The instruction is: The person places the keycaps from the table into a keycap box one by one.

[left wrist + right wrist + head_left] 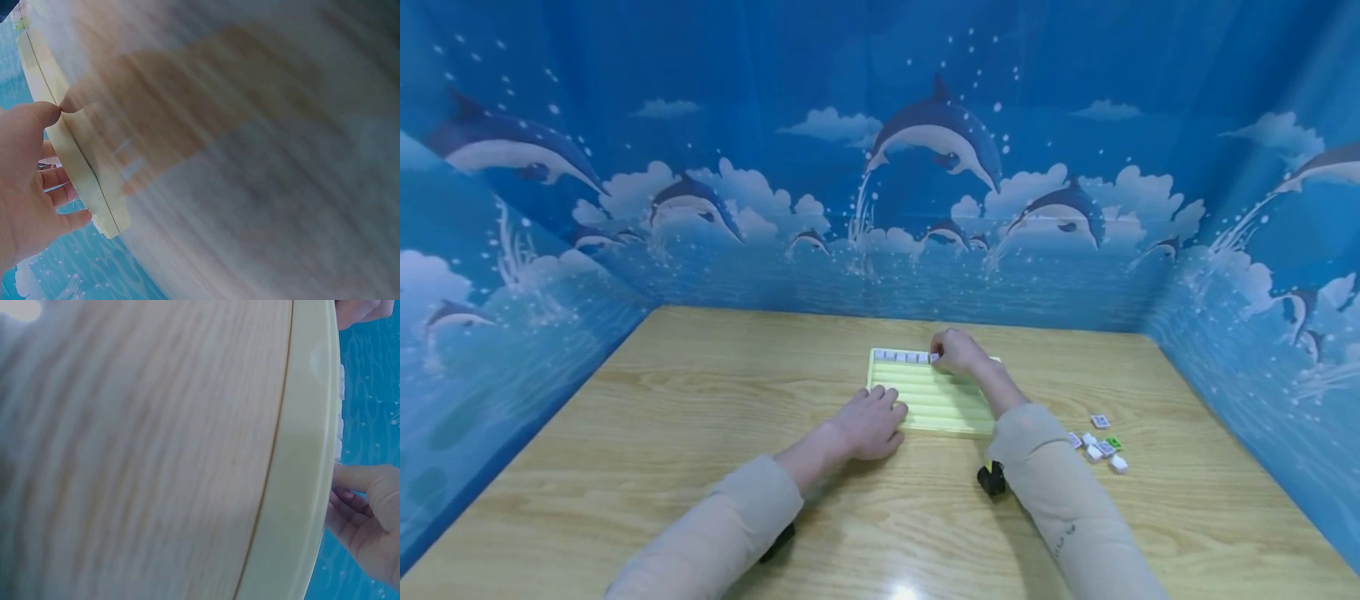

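A pale yellow-green tray [936,400] with ridged rows lies on the table. Small white tiles [901,357] stand side by side along its far row, starting at the left end. My right hand [958,352] pinches a small white tile [934,357] at the right end of that line; in the right wrist view the thumb and fingers meet behind the tray's rim, mostly hiding the tile. My left hand [868,423] holds the tray's near left corner. In the left wrist view its thumb [47,114] lies against the tray's front wall, fingers spread along the edge.
Loose tiles [1105,448], mostly white with one green tile [1114,443], lie scattered right of the tray, near the right sleeve [1037,442]. A black strap piece [992,479] hangs below the right wrist. Dolphin-print curtains [880,167] enclose the wooden table [700,367].
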The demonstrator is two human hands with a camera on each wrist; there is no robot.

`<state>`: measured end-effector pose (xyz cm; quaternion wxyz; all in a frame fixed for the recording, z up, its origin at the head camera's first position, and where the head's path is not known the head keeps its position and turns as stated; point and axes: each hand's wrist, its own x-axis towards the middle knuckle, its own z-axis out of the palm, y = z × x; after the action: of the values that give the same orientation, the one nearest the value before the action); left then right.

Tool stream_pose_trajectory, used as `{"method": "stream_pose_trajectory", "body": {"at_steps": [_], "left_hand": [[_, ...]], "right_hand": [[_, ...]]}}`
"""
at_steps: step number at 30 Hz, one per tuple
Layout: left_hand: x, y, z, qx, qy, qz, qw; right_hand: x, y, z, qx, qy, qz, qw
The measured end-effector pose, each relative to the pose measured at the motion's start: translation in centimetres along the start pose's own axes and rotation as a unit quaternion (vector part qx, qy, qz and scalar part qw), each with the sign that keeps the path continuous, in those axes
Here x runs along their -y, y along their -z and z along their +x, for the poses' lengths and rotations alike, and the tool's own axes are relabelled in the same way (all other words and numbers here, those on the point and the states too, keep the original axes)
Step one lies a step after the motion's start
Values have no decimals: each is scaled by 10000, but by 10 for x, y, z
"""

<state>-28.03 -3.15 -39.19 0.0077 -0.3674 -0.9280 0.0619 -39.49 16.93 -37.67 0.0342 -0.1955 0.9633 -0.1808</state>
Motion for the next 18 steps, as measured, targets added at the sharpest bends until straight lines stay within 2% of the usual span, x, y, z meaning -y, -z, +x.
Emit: {"method": "stream_pose_trajectory", "body": {"at_steps": [18], "left_hand": [[-1, 0, 1, 63, 64, -8, 10000]], "right_hand": [[-2, -2, 0, 33, 16, 167, 9999]]}}
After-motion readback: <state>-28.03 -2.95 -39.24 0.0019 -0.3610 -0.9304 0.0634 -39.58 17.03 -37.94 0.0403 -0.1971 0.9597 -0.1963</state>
